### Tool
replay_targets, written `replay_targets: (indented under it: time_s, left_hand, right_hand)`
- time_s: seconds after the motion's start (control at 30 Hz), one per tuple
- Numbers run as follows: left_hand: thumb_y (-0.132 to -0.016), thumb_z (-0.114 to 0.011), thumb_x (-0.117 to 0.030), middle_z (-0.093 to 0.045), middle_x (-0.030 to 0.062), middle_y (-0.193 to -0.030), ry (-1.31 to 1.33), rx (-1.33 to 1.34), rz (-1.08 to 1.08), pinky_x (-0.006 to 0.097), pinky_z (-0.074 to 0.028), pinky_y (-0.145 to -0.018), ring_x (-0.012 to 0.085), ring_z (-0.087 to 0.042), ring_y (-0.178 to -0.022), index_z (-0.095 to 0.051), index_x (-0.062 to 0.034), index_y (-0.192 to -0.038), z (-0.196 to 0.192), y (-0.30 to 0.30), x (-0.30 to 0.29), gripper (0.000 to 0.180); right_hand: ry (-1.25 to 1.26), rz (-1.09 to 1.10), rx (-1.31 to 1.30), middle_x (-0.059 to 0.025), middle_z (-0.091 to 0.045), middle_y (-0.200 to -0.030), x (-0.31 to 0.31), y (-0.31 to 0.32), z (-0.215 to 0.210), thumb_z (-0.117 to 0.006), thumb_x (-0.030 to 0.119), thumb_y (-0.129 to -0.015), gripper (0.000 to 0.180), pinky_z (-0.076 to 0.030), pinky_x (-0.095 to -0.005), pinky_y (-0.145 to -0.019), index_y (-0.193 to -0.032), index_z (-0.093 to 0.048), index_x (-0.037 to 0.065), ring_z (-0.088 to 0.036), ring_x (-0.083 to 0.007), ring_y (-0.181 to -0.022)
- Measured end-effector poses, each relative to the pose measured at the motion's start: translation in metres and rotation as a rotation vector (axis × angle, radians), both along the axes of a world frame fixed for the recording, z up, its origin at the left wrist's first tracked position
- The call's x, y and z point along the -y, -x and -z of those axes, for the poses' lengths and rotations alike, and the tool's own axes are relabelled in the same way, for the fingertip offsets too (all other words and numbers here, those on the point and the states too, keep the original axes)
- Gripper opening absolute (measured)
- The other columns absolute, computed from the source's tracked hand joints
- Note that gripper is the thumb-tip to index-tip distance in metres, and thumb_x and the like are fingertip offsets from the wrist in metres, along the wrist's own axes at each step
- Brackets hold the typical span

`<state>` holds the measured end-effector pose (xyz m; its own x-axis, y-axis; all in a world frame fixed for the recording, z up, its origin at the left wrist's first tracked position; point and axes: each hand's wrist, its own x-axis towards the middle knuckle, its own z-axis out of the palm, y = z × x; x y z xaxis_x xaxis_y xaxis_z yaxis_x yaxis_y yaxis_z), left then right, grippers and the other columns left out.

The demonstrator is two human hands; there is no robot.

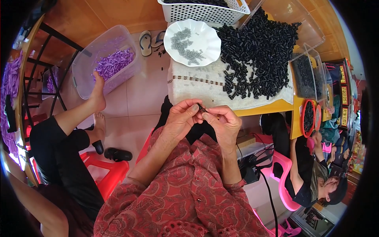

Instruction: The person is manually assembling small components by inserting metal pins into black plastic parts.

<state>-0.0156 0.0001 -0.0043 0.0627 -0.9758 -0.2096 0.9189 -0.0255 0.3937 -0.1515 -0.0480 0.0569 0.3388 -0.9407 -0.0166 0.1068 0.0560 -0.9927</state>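
Observation:
My left hand (183,118) and my right hand (221,121) meet above my lap, just short of the table's front edge. Between their fingertips is a small black piece (201,108), pinched from both sides; its exact kind is too small to make out. Beyond them a large heap of short black tube-like pieces (258,59) covers the right part of a pale cloth (193,94). A white scalloped plate (211,43) at the far left of the table holds small clear pieces (187,45).
A white perforated basket (205,15) with black pieces stands behind the plate. Clear bins (306,75) and a red bowl (303,118) are at right. One person's bare foot (98,94) rests at a floor tub (85,85) of purple pieces; another person (316,177) sits at right.

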Motion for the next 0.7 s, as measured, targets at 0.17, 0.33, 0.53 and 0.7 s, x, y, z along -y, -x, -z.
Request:
replay_targets:
  time_s: [0.17, 0.33, 0.53, 0.7]
  left_hand:
    - [-0.095, -0.058, -0.008, -0.067, 0.0105, -0.096, 0.000, 0.011, -0.012, 0.027, -0.054, -0.067, 0.0139, -0.063, -0.077, -0.062, 0.0010, -0.115, -0.001, 0.000, -0.001, 0.022]
    - [-0.094, -0.058, -0.007, -0.067, 0.0100, -0.096, -0.009, 0.042, -0.016, 0.027, -0.054, -0.068, 0.0135, -0.063, -0.078, -0.062, 0.0009, -0.114, 0.001, 0.001, -0.001, 0.022]
    - [-0.094, -0.059, -0.007, -0.067, 0.0081, -0.095, -0.002, 0.102, -0.013, 0.027, -0.054, -0.068, 0.0132, -0.063, -0.078, -0.062, 0.0010, -0.114, 0.001, 0.003, -0.002, 0.022]
    - [-0.094, -0.059, -0.007, -0.066, 0.0073, -0.093, -0.008, 0.117, -0.016, 0.028, -0.053, -0.069, 0.0133, -0.062, -0.078, -0.063, 0.0014, -0.114, 0.001, 0.004, -0.002, 0.022]
  right_hand:
    - [0.100, -0.006, -0.076, -0.0101, -0.066, -0.090, 0.000, 0.000, 0.000, -0.069, -0.012, -0.079, 0.017, -0.053, -0.0228, -0.072, -0.094, -0.066, -0.005, -0.065, -0.0129, -0.079]
    - [0.120, 0.009, -0.102, -0.0095, -0.066, -0.090, 0.000, 0.000, 0.003, -0.071, -0.011, -0.078, 0.016, -0.051, -0.0218, -0.068, -0.092, -0.067, -0.004, -0.064, -0.0112, -0.076]
    - [0.165, 0.055, -0.189, -0.0081, -0.067, -0.085, 0.000, 0.001, 0.004, -0.073, -0.007, -0.077, 0.014, -0.051, -0.0216, -0.065, -0.089, -0.068, -0.002, -0.063, -0.0096, -0.072]
    - [0.282, 0.057, -0.277, -0.0084, -0.068, -0.084, -0.001, -0.001, -0.006, -0.073, -0.006, -0.077, 0.013, -0.052, -0.0219, -0.064, -0.089, -0.069, -0.002, -0.065, -0.0107, -0.072]
